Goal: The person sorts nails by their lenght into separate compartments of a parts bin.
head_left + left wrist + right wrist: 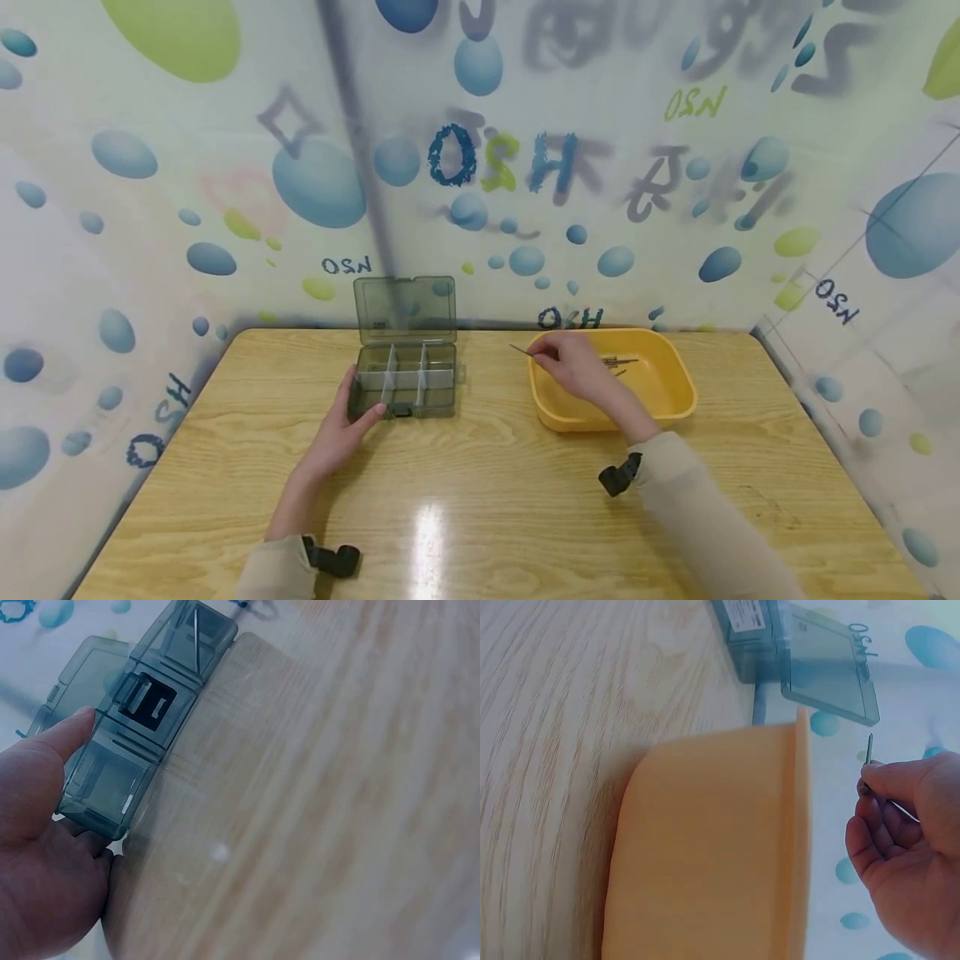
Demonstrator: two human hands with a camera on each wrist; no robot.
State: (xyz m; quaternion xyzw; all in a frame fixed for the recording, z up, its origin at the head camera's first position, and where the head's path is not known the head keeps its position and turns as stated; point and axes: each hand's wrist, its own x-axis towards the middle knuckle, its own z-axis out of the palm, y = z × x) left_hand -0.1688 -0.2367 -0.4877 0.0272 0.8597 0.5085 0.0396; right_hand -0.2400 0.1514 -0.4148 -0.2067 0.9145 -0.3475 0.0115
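Note:
A grey translucent compartment box (438,410) stands at the back of the table, its hinged lid (405,310) raised against the wall side. White dividers split it into several sections. My left hand (337,437) holds the box's front left corner, thumb on the front wall and fingers along the left side. Above the left rim of a yellow tray (667,396), my right hand (579,367) pinches a thin metal nail (869,750) between thumb and forefinger. The nail's pointed end sticks out toward the box. More nails (617,362) lie in the tray, partly behind the hand.
The wooden table (480,500) backs onto a wall (510,225) covered with printed droplets and lettering. Bare tabletop lies between the box and the tray. The tray's raised rim stands just below my right hand.

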